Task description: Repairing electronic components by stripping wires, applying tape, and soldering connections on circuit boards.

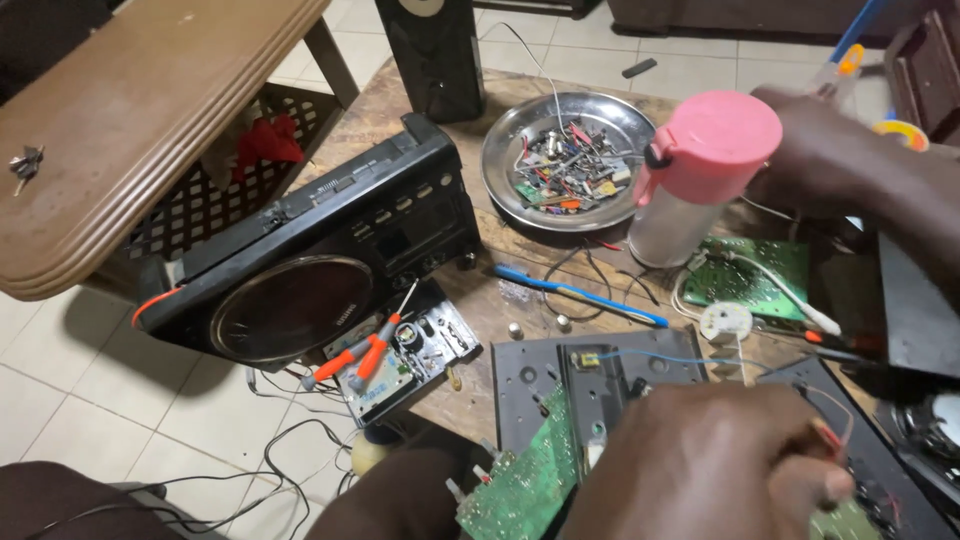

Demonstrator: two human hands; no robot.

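Observation:
My right hand (860,165) reaches in from the right and grips a white bottle with a pink cap (700,170), tilted above the wooden table (480,300). My left hand (710,465) is low in the view with its fingers closed. It pinches a thin red wire (822,432) over a dark grey chassis panel (600,375) and a green circuit board (525,480). A blue wire (660,358) runs across the panel.
A black radio cassette player (320,250) lies at the left. Two orange-handled screwdrivers (365,355) rest on a tape mechanism. A metal bowl of small parts (570,160), a blue tool (580,295), another green board (750,270), a black speaker (435,55) and a wooden bench (130,120) surround it.

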